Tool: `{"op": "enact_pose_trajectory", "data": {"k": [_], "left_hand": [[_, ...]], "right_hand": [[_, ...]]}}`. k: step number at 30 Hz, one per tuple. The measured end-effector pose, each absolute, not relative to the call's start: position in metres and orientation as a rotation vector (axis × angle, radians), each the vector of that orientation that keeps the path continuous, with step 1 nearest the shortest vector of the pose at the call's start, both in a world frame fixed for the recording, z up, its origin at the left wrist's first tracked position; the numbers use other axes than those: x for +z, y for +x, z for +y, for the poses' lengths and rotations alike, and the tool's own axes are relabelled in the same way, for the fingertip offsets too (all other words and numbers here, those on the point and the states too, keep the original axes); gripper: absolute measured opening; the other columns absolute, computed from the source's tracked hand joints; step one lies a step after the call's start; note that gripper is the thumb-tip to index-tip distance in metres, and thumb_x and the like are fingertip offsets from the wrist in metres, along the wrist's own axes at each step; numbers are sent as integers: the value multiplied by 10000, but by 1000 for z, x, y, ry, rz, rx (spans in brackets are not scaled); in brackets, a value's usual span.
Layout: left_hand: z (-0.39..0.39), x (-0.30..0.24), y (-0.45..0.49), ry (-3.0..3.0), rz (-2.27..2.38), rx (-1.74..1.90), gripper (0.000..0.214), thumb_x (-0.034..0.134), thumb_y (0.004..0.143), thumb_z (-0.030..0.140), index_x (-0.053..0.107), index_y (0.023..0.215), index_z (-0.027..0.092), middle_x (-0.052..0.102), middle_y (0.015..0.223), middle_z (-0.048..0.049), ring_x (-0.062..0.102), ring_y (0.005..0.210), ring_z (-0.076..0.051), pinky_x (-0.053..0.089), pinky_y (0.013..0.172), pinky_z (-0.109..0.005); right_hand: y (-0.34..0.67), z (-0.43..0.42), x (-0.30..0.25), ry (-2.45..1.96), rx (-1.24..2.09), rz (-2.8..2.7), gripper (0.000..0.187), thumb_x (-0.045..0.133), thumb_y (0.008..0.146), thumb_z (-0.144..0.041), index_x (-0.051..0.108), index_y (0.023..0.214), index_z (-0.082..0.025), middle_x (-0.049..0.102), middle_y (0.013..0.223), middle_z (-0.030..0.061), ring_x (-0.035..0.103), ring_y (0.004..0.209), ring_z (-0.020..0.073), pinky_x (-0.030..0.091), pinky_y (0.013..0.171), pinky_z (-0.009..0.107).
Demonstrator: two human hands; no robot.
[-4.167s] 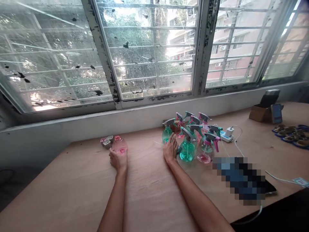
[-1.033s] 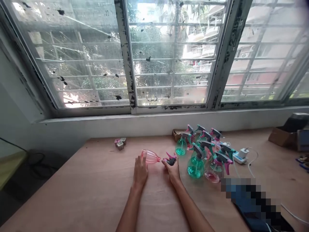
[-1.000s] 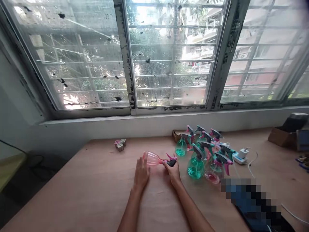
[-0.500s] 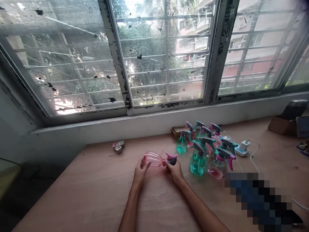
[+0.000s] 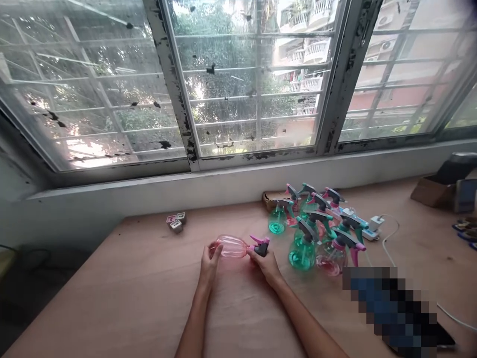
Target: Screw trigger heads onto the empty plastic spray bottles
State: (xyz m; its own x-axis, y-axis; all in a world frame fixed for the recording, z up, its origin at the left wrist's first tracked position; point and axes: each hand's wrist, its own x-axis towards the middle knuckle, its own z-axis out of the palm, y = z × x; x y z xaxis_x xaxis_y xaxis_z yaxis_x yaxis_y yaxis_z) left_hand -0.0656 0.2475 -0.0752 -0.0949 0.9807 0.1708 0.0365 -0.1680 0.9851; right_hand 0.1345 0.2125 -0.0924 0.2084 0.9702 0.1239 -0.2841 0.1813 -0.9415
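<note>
A clear pink spray bottle (image 5: 234, 247) lies sideways between my hands, just above the table. My left hand (image 5: 209, 258) is closed around its base end. At the neck, my right hand (image 5: 264, 262) grips the bottle just below its spray head (image 5: 262, 245), which is dark grey with a pink trigger pointing up and away. To the right stands a group of upright spray bottles, among them a green one (image 5: 302, 252) and a pink one (image 5: 331, 258), with grey, teal and pink heads.
Three small box-like pieces (image 5: 176, 223) sit at the back left of the wooden table (image 5: 141, 288). Behind the bottles lie a power strip (image 5: 368, 231) and a white charger with its cable. A cardboard box (image 5: 432, 193) stands far right, and a pixelated dark object (image 5: 395, 308) lies front right.
My view has shifted slightly, so the scene sits a little differently in it. Both hands keep their hold on the pink spray bottle, whose pose is nearly the same.
</note>
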Motion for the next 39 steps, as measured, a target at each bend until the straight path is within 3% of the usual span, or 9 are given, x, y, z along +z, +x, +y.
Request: {"op": "enact_pose_trajectory", "data": {"k": [4, 8, 12, 15, 21, 24, 30, 35, 39], "left_hand": [[242, -71, -60, 1344, 1180, 1371, 285, 658, 847, 374, 637, 1037, 163, 715, 1030, -56, 674, 963, -211, 521, 890, -429], [236, -69, -56, 1369, 1154, 1367, 343, 634, 848, 423, 608, 1085, 175, 696, 1133, -83, 650, 1067, -231, 493, 952, -438], [234, -73, -55, 1353, 1153, 1344, 566, 718, 731, 494, 522, 1169, 194, 658, 1215, -130, 617, 1161, -263, 479, 984, -408], [233, -74, -54, 1353, 1157, 1308, 756, 790, 654, 451, 457, 1282, 195, 637, 1253, -132, 630, 1143, -264, 490, 973, -381], [231, -68, -54, 1404, 1150, 1260, 635, 760, 697, 429, 568, 1250, 183, 668, 1244, -109, 604, 1194, -285, 457, 1022, -381], [231, -68, -55, 1421, 1136, 1246, 728, 800, 660, 375, 524, 1318, 233, 581, 1385, -96, 514, 1306, -279, 412, 1081, -376], [230, -72, -53, 1434, 1133, 1243, 852, 806, 665, 346, 408, 1412, 253, 493, 1469, -119, 490, 1330, -282, 403, 1097, -401], [233, -76, -54, 1394, 1175, 1269, 725, 764, 704, 391, 486, 1344, 197, 512, 1438, -171, 491, 1326, -318, 421, 1080, -434], [235, -78, -55, 1422, 1165, 1282, 804, 817, 641, 353, 473, 1360, 248, 497, 1461, -126, 495, 1322, -309, 415, 1085, -429]], "right_hand": [[142, 213, -95, -992, 1068, -897, 419, 818, 662, -542, 674, 721, -152, 615, 500, -16, 513, 392, 142, 391, 377, 233], [144, 211, -91, -984, 1077, -852, 445, 805, 664, -564, 635, 779, -169, 645, 568, -14, 552, 411, 155, 421, 374, 238], [143, 206, -85, -948, 1132, -876, 445, 822, 659, -538, 635, 804, -161, 661, 567, -3, 581, 415, 162, 416, 366, 225], [142, 204, -83, -927, 1149, -896, 431, 822, 671, -519, 647, 819, -154, 670, 588, 4, 587, 420, 158, 412, 361, 219], [143, 204, -83, -905, 1149, -899, 402, 822, 684, -493, 652, 832, -160, 648, 578, -19, 569, 422, 146, 417, 371, 217], [144, 206, -85, -897, 1153, -887, 387, 817, 695, -487, 653, 817, -158, 639, 582, -17, 565, 436, 146, 404, 373, 215], [146, 207, -87, -874, 1194, -858, 391, 812, 703, -489, 617, 835, -177, 645, 605, -21, 572, 449, 135, 413, 398, 205], [144, 206, -85, -856, 1246, -903, 416, 847, 678, -449, 631, 883, -159, 676, 637, 9, 593, 470, 155, 436, 424, 221], [145, 207, -83, -853, 1242, -895, 372, 808, 731, -456, 615, 852, -162, 664, 642, 4, 585, 466, 146, 408, 410, 206]]}}
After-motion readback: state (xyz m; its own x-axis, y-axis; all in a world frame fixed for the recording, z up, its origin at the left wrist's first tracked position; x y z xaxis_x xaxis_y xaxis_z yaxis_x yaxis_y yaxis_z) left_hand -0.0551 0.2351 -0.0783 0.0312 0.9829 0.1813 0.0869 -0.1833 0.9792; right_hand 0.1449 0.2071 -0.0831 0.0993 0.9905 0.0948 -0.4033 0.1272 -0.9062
